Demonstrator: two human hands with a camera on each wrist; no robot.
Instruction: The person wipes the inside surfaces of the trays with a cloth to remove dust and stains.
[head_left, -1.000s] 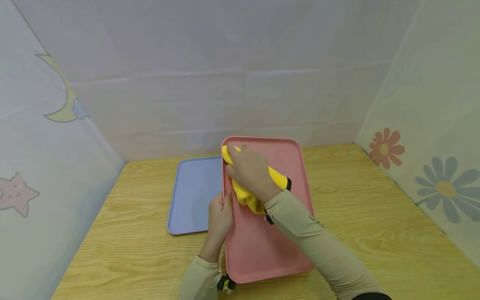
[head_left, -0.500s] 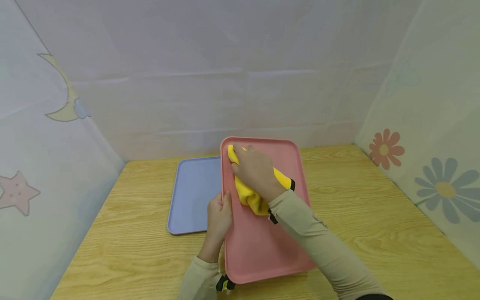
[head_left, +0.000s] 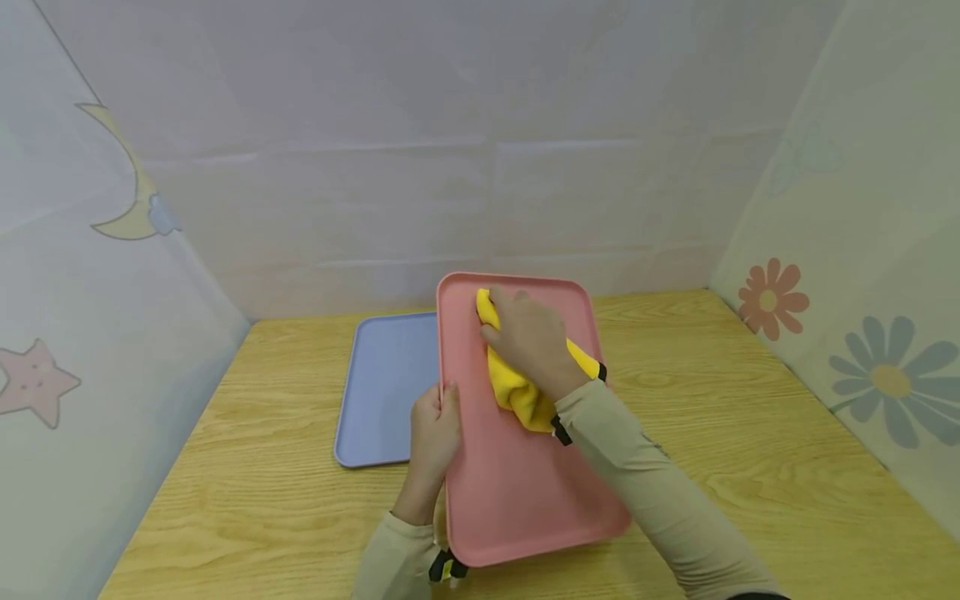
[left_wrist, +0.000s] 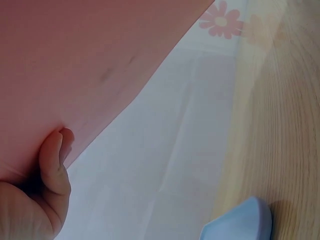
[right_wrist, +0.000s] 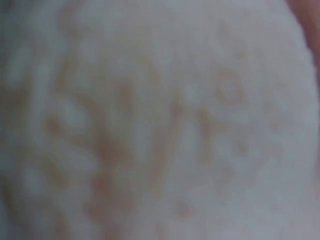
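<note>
A pink rectangular tray (head_left: 517, 500) is held tilted above the table in the head view. My left hand (head_left: 435, 433) grips its left edge, thumb on the inner face and fingers behind. From the left wrist view, fingers (left_wrist: 55, 170) press against the tray's underside (left_wrist: 90, 60), which bears small dark marks. My right hand (head_left: 532, 342) holds a bunched yellow cloth (head_left: 513, 396) with dark trim against the tray's upper inner face. A blurred whitish surface with brown patches (right_wrist: 150, 120) fills nearly all of the right wrist view.
A blue tray (head_left: 378, 400) lies on the wood-grain table (head_left: 255, 467), partly hidden behind the pink one. Pale sheets (head_left: 375, 167) printed with a moon, star and flowers stand around the table's back and sides.
My right hand has slid the yellow cloth rightward across the pink tray, away from its left rim. The pink tray has shifted slightly left in my left hand's grip.
</note>
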